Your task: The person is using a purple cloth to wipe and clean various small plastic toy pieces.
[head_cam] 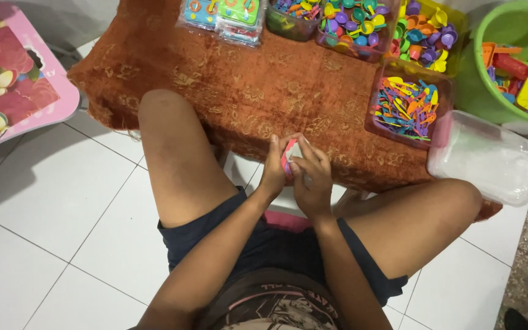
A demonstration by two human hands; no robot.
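My left hand and my right hand meet in front of me, between my knees, at the near edge of an orange-brown patterned cloth. Together they hold a small flat packet, pink on one side and white on the other. The fingers of both hands wrap around it and hide most of it. I sit on a low pink seat with my bare knees spread to either side.
On the cloth stand clear boxes of small colourful plastic toys, more at the back, and flat toy packs. A clear bag lies at the right, a green tub behind it. A pink board sits left on white tiles.
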